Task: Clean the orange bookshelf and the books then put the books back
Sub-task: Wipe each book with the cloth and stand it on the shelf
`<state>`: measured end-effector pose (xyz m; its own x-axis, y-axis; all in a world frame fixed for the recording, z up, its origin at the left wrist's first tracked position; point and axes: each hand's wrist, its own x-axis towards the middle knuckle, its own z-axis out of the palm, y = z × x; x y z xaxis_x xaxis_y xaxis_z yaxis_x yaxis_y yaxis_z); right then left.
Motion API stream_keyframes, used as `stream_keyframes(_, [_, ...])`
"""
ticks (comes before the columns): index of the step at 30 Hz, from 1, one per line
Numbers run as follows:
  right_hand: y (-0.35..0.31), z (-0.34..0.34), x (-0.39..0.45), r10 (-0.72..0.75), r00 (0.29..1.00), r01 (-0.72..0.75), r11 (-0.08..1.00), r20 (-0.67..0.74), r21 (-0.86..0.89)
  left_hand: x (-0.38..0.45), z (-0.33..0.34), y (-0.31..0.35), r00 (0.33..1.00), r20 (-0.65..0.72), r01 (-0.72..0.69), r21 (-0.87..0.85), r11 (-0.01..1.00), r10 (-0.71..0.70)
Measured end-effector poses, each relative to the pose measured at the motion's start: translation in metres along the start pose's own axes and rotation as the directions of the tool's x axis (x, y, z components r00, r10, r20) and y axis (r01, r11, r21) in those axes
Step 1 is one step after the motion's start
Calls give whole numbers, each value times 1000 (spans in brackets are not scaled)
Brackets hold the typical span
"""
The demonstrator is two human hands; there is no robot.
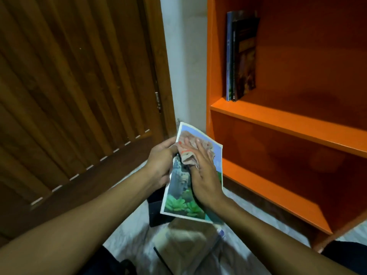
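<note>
Orange paint covered the bookshelf on the right, where a few dark books stood upright at the left end of its upper shelf. In front of it the left hand gripped the left edge of a picture book, fingers curled round it, while the right hand lay with fingers straight, pressing a pinkish cloth flat on its cover. More books lay on the pale floor below, beside a wooden door.
</note>
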<state>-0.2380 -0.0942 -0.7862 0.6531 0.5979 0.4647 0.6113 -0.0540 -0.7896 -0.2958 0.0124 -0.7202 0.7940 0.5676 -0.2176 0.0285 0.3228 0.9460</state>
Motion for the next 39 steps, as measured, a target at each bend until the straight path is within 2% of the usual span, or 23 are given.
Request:
stream_keyframes(4, [-2, 5, -19, -32, 975, 35, 999, 219, -8, 17, -20, 3, 982, -169, 61, -138, 989, -84])
stream_keyframes(6, [-1, 10, -27, -4, 948, -3, 1000, 317, 23, 22, -31, 7, 965, -245, 57, -157, 986, -95])
stream_keyframes(8, [-1, 10, -32, 15, 935, -50, 995, 355, 89, 26, -41, 12, 953, -294, 37, -145, 989, -79])
stream_keyframes(11, [-7, 6, -37, -45, 919, -27, 984, 391, 177, 32, -57, 17, 937, -348, -20, -158, 987, -36])
stream_keyframes(16, [-1, 4, -40, 3, 889, -63, 991, 459, 116, 33, -74, 19, 927, -372, -116, -151, 982, 52])
stream_keyframes(20, [20, -5, -35, 164, 938, -197, 977, 306, 82, 25, -73, 24, 934, -326, -176, -61, 983, 147])
stream_keyframes(23, [27, -18, -27, 305, 936, -329, 936, 174, 128, 15, -68, 30, 941, -245, -221, 77, 972, 233])
stream_keyframes(27, [32, -35, -13, 456, 862, -500, 839, 223, 216, 3, -60, 32, 959, -45, -265, 211, 941, 280])
stream_keyframes(29, [38, -41, -8, 494, 824, -565, 759, 280, 323, -2, -55, 30, 959, 41, -281, 237, 930, 279])
stream_keyframes(32, [37, -49, -2, 477, 825, -564, 662, 303, 493, -4, -50, 31, 948, 111, -317, 259, 912, 298])
stream_keyframes(36, [25, -67, 13, 393, 907, -414, 762, 152, 498, -5, -48, 36, 916, 138, -401, 318, 859, 377])
stream_keyframes(39, [3, -92, 30, 330, 943, -316, 836, 49, 449, -6, -45, 39, 886, 178, -461, 431, 776, 428])
